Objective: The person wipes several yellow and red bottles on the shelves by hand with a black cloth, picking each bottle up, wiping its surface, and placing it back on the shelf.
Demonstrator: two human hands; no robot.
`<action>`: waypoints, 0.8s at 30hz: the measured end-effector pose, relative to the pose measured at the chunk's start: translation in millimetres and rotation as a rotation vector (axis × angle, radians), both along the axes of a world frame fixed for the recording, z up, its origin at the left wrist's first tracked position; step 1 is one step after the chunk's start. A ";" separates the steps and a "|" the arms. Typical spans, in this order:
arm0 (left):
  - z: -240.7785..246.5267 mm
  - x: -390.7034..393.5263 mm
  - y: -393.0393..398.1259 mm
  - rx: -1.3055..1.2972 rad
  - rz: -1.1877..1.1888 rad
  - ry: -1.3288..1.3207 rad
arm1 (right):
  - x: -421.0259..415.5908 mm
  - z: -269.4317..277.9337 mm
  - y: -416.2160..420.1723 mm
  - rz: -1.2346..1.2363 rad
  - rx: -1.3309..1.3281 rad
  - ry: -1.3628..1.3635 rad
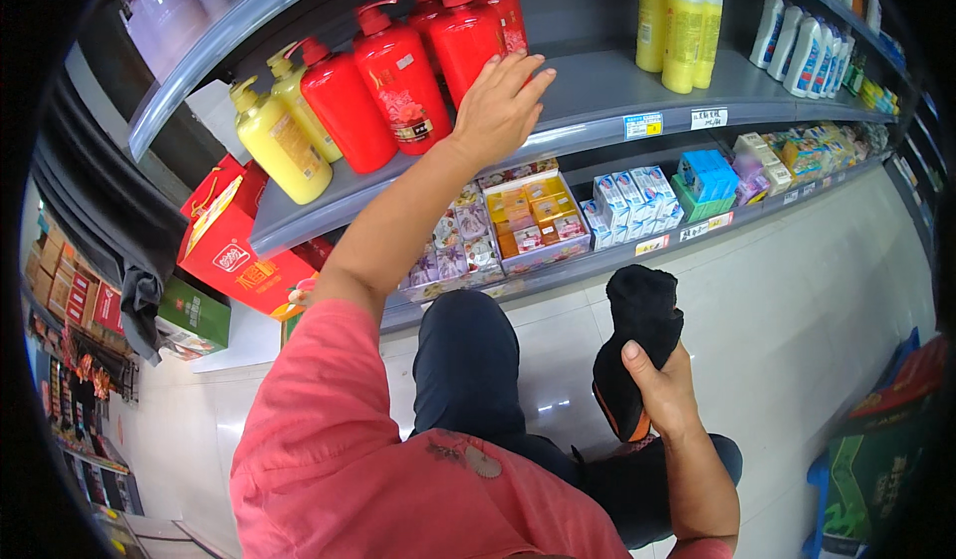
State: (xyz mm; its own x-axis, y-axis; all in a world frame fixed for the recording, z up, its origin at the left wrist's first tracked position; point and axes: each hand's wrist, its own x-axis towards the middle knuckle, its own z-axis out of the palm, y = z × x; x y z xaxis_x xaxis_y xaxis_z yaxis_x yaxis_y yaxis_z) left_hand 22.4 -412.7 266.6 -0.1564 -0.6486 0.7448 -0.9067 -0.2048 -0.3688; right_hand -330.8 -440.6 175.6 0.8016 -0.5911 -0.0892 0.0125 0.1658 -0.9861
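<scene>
My left hand (502,105) is at the middle shelf, its back towards me and its fingers extended over the lower right of a red pump bottle (469,40). Whether the palm presses on that bottle is hidden. Just left of the hand stands another red pump bottle (403,85) with a flower print, and beside it a plainer red pump bottle (347,111). My right hand (667,387) grips a bunched black cloth (642,327) above my right knee, thumb on top. An orange patch shows at the cloth's lower end.
Yellow pump bottles (284,148) stand at the shelf's left end. Yellow cylindrical bottles (683,32) and white bottles (806,55) stand farther right. The lower shelf holds a tray of boxed soaps (536,219) and small blue-white boxes (631,197). A red gift box (243,260) is at left.
</scene>
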 end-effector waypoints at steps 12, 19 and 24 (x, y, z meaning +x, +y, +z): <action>19.0 8.0 20.1 0.515 0.497 -0.276 | -6.2 0.7 7.7 0.017 -0.042 -0.001; 14.8 12.7 -29.4 -0.055 0.031 0.458 | -4.4 0.2 7.4 -0.009 0.031 -0.036; 39.0 40.1 -88.2 -0.411 0.248 0.712 | 1.7 -3.5 4.3 0.002 0.046 -0.034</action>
